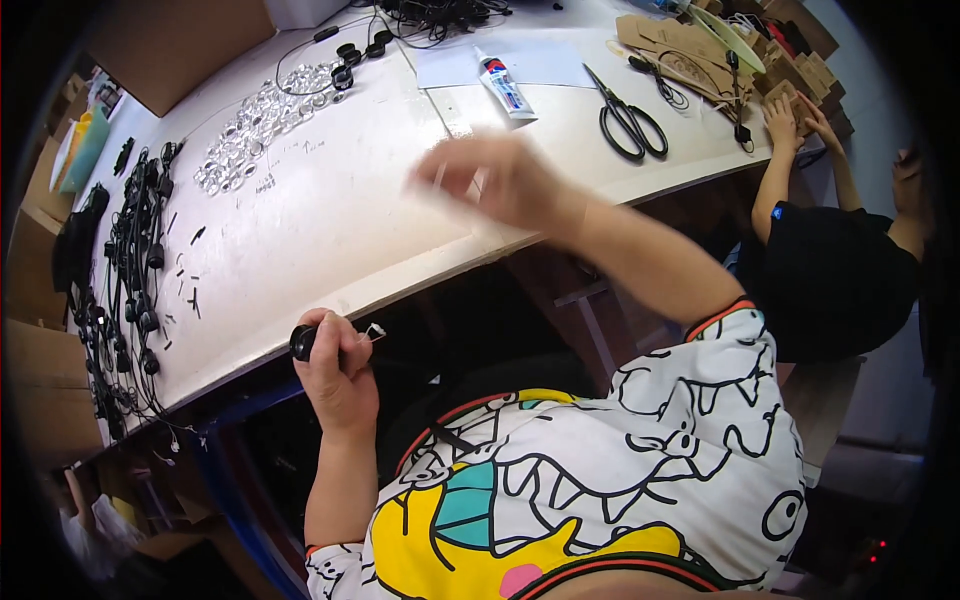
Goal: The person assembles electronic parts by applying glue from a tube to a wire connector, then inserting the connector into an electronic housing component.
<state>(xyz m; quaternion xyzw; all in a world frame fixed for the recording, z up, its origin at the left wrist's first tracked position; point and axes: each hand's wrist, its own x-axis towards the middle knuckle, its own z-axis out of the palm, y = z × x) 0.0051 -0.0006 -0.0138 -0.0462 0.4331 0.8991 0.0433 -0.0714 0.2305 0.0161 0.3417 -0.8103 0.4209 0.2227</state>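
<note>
My left hand (335,365) is closed around a small black round socket-like part (303,342) at the near edge of the white table (330,220), with a bit of clear material sticking out by the thumb. My right hand (495,180) is raised over the middle of the table and blurred by motion; something thin and pale shows between its fingers, but I cannot tell what. A pile of clear plastic pieces (255,125) lies further back on the left.
Black corded sockets (125,270) lie in a heap along the left edge, with small black bits beside them. A glue tube (505,85), black scissors (630,120) and paper lie at the back. Another person in black (830,270) works with cardboard pieces (690,50) on the right.
</note>
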